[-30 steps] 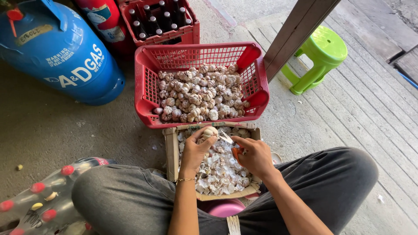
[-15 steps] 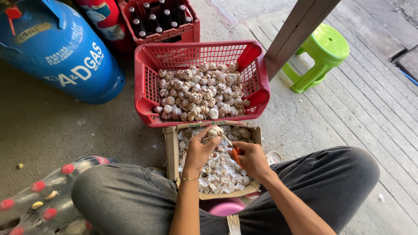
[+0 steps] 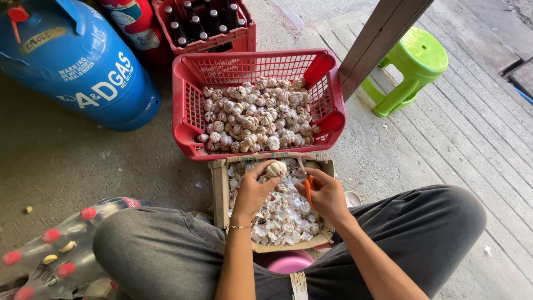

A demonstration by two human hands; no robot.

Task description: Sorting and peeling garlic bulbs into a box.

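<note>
The person sat low over a shallow cardboard box (image 3: 219, 191) on the concrete floor, the box heaped with papery garlic skins and trimmings. The left hand (image 3: 252, 191) held a single garlic bulb (image 3: 276, 168) above the far edge of that box, the fingers curled around it from below and the side, just near the red plastic basket (image 3: 333, 119) full of whole bulbs. The right hand (image 3: 328, 195) was closed on a small orange-handled cutter (image 3: 306, 183), whose thin blade pointed up toward the bulb and stood just beside it; whether the tip touched could not be told. The step in hand looked like trimming or cleaning this one bulb over the scrap box. The next move, by my reading, called for a steady hold with the left fingers and a short, controlled cut, keeping the blade clear of the thumb so the waste dropped into the box.
</note>
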